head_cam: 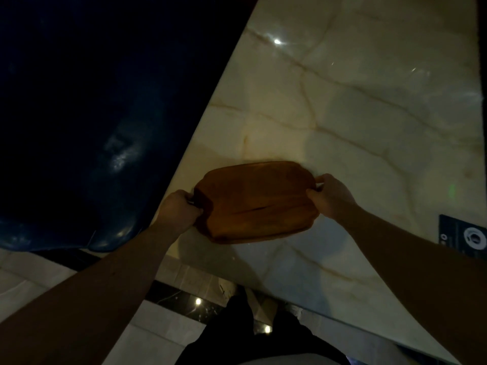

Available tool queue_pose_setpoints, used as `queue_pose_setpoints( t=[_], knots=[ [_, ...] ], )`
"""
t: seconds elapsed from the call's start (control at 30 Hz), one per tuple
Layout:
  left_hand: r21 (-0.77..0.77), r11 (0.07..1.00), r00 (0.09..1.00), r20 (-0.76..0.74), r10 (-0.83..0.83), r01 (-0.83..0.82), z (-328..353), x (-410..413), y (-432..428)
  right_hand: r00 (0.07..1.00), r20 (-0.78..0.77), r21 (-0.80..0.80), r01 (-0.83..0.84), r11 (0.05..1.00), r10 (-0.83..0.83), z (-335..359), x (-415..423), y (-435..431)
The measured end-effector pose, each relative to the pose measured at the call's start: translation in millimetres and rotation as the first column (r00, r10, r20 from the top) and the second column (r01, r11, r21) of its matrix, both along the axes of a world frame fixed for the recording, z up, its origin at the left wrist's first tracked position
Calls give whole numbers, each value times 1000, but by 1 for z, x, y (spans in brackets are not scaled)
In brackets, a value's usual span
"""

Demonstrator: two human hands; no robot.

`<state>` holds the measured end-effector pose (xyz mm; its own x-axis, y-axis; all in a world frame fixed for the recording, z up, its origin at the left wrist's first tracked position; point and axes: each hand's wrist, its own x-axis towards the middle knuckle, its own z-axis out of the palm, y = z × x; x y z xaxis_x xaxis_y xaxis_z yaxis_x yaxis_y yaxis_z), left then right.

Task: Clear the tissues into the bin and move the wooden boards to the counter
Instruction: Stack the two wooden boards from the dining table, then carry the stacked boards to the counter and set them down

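Note:
A brown wooden board [254,201] with rounded corners and a handle at each end lies flat over the pale marble counter [355,106], close to its left edge. My left hand [181,209] grips the board's left handle. Around the right handle my right hand [330,194] is closed. Whether the board rests on the marble or hovers just above it I cannot tell. No tissues or bin are in view.
A dark blue glossy surface [87,122] fills the left side beyond the counter's edge. A dark card with a white round logo [471,237] lies at the right edge of the counter. Below are light floor tiles and my dark trousers [245,335].

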<state>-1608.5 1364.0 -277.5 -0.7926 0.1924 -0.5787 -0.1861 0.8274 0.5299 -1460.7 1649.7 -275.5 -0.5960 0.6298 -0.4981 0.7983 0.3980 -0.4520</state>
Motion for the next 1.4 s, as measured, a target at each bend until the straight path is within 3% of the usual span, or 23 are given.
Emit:
queue_pose_setpoints(
  t=[0.13, 0.33, 0.43, 0.7, 0.9, 1.1, 1.27, 1.4],
  knots=[
    [47, 997, 998, 12, 57, -58, -3, 0, 4, 1000, -23, 9, 6, 1000, -6, -2, 0, -6],
    [142, 982, 991, 53, 119, -125, 3, 0, 4, 966, -148, -193, 182, 964, -212, 5, 3, -12],
    [211, 962, 985, 59, 163, -172, 17, -1, 7, 942, -222, -274, 187, 943, -251, 13, 4, -13],
    [283, 954, 950, -258, 173, -97, 75, 15, 16, 815, -451, -364, 205, 908, -365, 54, -6, -3],
    [369, 901, 845, -385, 372, -229, 119, 64, 5, 810, -539, -386, 6, 923, -230, 97, -8, 8],
    [413, 798, 732, -352, 584, -438, 156, 118, -37, 827, -562, -353, -240, 904, 0, 141, -26, -23],
    [456, 653, 538, -370, 757, -605, 198, 194, -117, 757, -591, -304, -529, 792, 278, 176, -31, -113],
    [486, 526, 372, -382, 846, -698, 229, 264, -192, 605, -671, -236, -722, 650, 428, 205, -8, -205]
  ],
)
